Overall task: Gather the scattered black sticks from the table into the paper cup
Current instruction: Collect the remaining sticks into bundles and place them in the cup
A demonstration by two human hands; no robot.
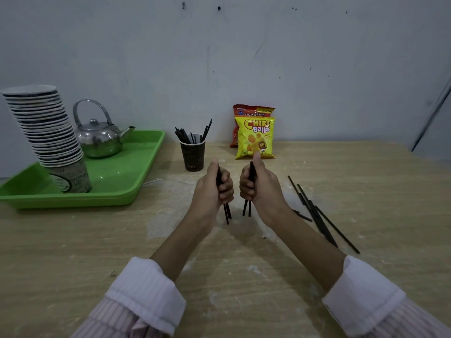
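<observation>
A dark paper cup (192, 156) stands upright near the back of the wooden table, with several black sticks (192, 134) poking out of it. My left hand (214, 186) is fisted around a small bunch of black sticks (227, 213) held upright, their lower ends just above the table. My right hand (258, 184) grips another small bunch (247, 208) the same way. Both hands hover side by side in front of the cup. Several loose black sticks (319, 213) lie on the table to the right of my right wrist.
A green tray (117, 176) at the left holds a tall leaning stack of paper cups (46, 132) and a metal kettle (100, 137). Two snack bags (255, 134) lean against the wall right of the cup. The grey wall bounds the table's far edge.
</observation>
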